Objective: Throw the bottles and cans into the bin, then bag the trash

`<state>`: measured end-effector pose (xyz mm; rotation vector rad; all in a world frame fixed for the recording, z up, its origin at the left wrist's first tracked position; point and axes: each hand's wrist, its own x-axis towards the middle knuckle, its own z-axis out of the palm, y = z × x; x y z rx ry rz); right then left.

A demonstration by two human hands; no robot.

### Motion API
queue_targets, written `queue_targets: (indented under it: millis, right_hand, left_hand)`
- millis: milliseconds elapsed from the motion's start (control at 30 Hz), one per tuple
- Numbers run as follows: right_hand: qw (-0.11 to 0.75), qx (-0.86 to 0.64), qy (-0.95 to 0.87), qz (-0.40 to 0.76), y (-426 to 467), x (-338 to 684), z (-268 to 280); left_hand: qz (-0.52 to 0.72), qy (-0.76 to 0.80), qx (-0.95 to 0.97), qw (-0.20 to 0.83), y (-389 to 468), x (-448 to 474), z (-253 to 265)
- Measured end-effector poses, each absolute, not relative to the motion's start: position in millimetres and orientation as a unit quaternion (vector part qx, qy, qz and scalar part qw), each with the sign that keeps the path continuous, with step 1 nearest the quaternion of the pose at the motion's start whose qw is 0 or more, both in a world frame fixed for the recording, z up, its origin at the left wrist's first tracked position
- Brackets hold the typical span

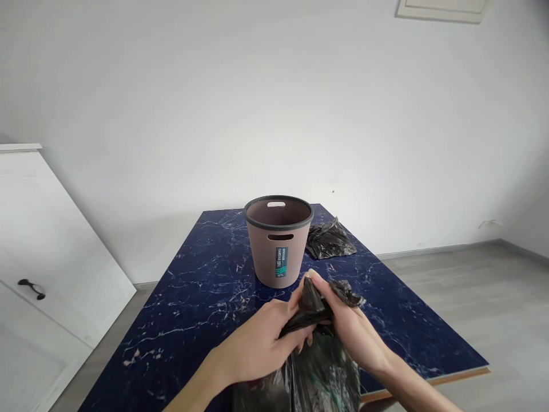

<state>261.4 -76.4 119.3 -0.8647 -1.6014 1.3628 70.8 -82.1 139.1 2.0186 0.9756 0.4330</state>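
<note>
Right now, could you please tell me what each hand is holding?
Left hand: closed, holding the crumpled black plastic bag.
Right hand: closed, holding the same bag.

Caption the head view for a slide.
Left hand and right hand grip a black plastic bag before a garbage bin.

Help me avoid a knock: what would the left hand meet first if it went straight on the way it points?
The left hand would likely meet the right hand first, ahead and to its right, with the held bag bunched between them; the exact gap is hard to judge.
</note>
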Motion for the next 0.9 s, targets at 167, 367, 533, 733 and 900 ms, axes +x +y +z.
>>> queue_targets:
  millis: [167,367,533,733,900]
  right_hand:
    - [0.391,-0.297,-0.707,0.509,-84,278,120]
    - [0.312,-0.295,-0.837,0.338,-83,300,110]
    - [0.321,-0.289,-0.881,0.193,-76,302,91]
    - [0.409,-0.315,-0.851,0.091,-69,294,70]
    - [0.442,-0.325,-0.836,-0.002,-70,285,73]
  left_hand:
    - [0.179,0.396,0.763,0.478,-75,60,138]
    - [0.194,0.403,0.727,0.521,-73,54,136]
    - [0.207,0.417,0.72,0.515,-73,53,137]
    - [0.162,0.398,0.722,0.542,-86,54,149]
    - [0.234,0.416,0.688,0.547,-84,59,137]
